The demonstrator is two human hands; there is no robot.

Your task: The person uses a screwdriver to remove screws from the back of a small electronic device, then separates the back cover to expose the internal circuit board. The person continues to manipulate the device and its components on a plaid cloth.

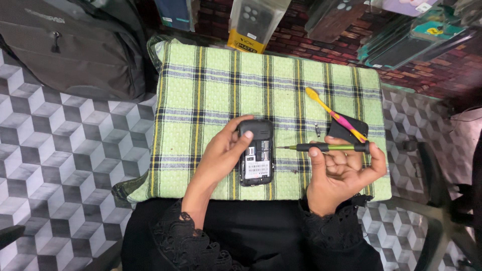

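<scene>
Phone [256, 153], back open, gripped by left hand [224, 150]; right hand [339, 173] beside it pinches screwdriver [326, 147].

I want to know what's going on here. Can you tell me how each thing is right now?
Phone: back cover off, insides showing, lying on the cloth.
Left hand: gripping the phone.
Right hand: holding the screwdriver.
Screwdriver: level, tip pointing at the phone.
Toothbrush: lying across a black cover.

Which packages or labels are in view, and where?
Phone-case package: top centre, clear pouch, dark case, yellow base.
Teal-trimmed packages: top right, overlapping, tilted.
White label: rectangular, inside open black phone, held by left hand.
Right hand: grips green screwdriver.
</scene>
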